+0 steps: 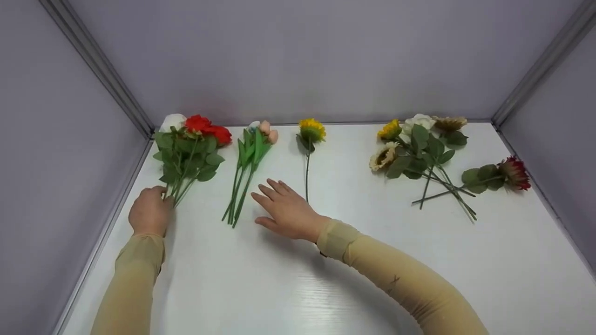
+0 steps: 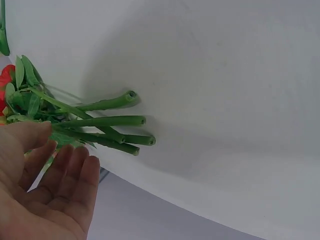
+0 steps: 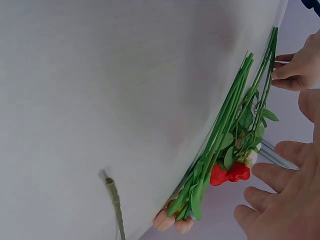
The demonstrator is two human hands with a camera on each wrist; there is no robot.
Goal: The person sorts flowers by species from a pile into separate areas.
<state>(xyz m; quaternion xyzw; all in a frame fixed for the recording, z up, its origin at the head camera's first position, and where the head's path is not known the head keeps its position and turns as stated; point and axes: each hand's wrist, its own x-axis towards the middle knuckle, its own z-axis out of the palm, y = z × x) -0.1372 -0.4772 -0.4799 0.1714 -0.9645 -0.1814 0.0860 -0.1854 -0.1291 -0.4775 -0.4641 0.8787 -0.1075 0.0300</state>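
Note:
My left hand is at the lower stems of a bunch of red and white roses lying at the far left. In the left wrist view its fingers curve loosely beside the green stems, whose cut ends point away from the hand. My right hand hovers palm down over the table, fingers spread and holding nothing. It is between a small bunch of tulips, pink and pale blue, and a single sunflower, whose lower stem it overlaps in the head view.
On the right lie crossed stems with a yellow sunflower, a cream sunflower, a white rose and a beige flower. A dark red flower is by the right edge. Grey panels enclose the white table.

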